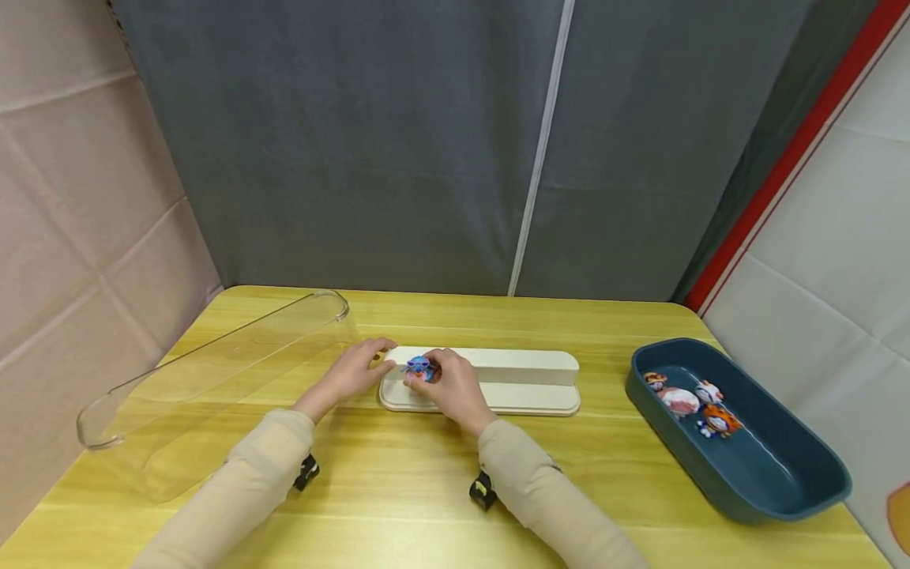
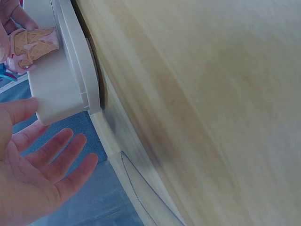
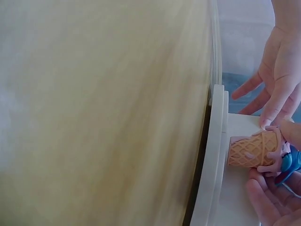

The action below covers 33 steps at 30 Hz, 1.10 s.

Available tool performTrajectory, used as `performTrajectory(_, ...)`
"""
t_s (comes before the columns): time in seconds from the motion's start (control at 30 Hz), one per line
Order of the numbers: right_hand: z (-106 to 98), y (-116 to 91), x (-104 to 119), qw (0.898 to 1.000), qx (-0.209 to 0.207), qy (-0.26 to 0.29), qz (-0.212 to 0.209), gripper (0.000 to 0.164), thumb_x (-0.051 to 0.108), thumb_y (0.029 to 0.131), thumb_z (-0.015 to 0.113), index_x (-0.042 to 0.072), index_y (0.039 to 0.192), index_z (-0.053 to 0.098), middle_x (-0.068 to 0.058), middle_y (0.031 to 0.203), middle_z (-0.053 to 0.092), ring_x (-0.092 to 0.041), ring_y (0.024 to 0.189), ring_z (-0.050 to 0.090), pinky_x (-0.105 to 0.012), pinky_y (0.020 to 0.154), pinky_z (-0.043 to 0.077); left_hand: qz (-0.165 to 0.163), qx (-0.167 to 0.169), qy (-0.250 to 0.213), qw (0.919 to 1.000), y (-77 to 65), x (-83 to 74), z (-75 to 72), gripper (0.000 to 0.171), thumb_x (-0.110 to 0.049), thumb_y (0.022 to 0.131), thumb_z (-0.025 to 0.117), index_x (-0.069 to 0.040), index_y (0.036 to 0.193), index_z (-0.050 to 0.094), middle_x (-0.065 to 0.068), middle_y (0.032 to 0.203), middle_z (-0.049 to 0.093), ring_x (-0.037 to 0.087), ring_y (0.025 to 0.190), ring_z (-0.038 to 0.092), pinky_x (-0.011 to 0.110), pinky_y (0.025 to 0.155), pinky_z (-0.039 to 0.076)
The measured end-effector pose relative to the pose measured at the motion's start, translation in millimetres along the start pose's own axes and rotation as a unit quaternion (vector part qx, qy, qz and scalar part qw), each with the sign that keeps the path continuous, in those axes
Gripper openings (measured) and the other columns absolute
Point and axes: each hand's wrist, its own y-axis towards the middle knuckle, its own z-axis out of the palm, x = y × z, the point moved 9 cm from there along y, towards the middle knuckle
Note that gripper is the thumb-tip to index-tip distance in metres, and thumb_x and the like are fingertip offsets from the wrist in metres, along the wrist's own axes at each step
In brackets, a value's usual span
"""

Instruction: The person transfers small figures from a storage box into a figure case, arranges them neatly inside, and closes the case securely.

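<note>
A small figurine (image 1: 419, 366) with a blue head and an ice-cream waffle cone base (image 3: 254, 149) is pinched between the thumb and fingers of my right hand (image 1: 458, 387). It is over the left part of a white stepped display base (image 1: 529, 395). In the left wrist view the cone bottom is close to the base's surface; whether they touch I cannot tell. My left hand (image 1: 353, 371) is at the base's left end, fingers spread and loosely extended. Its thumb and index tips touch the end's corner (image 2: 44, 115).
On the left of the wooden table (image 1: 398, 490) lies a long clear plastic cover (image 1: 213, 379). A dark blue tub (image 1: 782, 482) at the right contains several figurines, among them an orange one (image 1: 721, 420). A grey curtain (image 1: 355, 158) hangs behind.
</note>
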Motion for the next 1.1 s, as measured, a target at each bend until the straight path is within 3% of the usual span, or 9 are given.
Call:
performTrajectory(0.83,0.2,-0.3,0.2,1.000,0.008,-0.017,-0.002,0.041,0.037,0.074,0.069,0.003,0.096,0.061,-0.001,0.080,0.048,-0.010,0.066,0.044,-0.019,0.055,0.041,0.003,-0.003,0.006,1.0000,1.5,-1.1,-0.3,0.033,-0.018,0.089,0.053,-0.002,0.118,0.051,0.015,0.115,0.052,0.032,0.099,0.051,0.045,0.082,0.043)
performTrajectory(1.1,-10.0,-1.3,-0.8,1.000,0.010,-0.006,-0.010,0.043,0.039,0.072,0.070,0.005,0.095,0.062,-0.004,0.075,0.050,-0.011,0.063,0.044,-0.022,0.054,0.040,0.002,-0.005,0.006,1.0000,1.9,0.1,0.0,0.033,-0.019,0.089,0.054,-0.002,0.118,0.052,0.015,0.115,0.053,0.031,0.099,0.052,0.045,0.082,0.043)
